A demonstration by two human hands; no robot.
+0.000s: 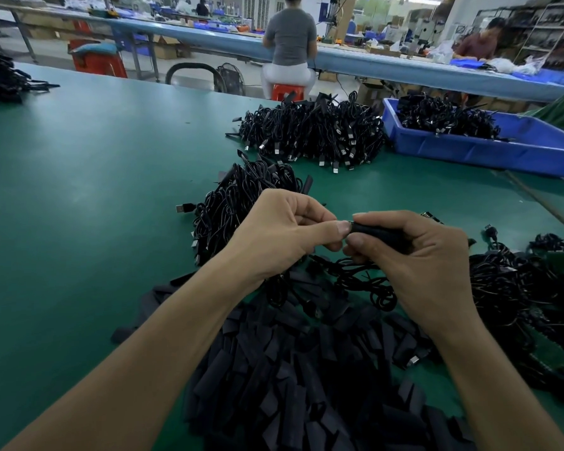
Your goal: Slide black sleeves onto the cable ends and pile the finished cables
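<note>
Held above the desk [79,222] near its front edge: black sleeve [372,232] clenched in right hand [420,255], cable [355,271] end pinched at its mouth by left hand [280,232]; loose sleeves [290,369] heaped beneath.

the right hand [414,255] covered most of the black sleeve [376,234], so only its left tip showed. the cable end was hidden in the pinch of the left hand [280,232], and whether it sat inside the sleeve could not be told. the sleeve pile [306,385] ran off the bottom edge, the blue bin [469,151] and near cables [534,304] off the right, and a dark heap [0,76] off the left.
</note>
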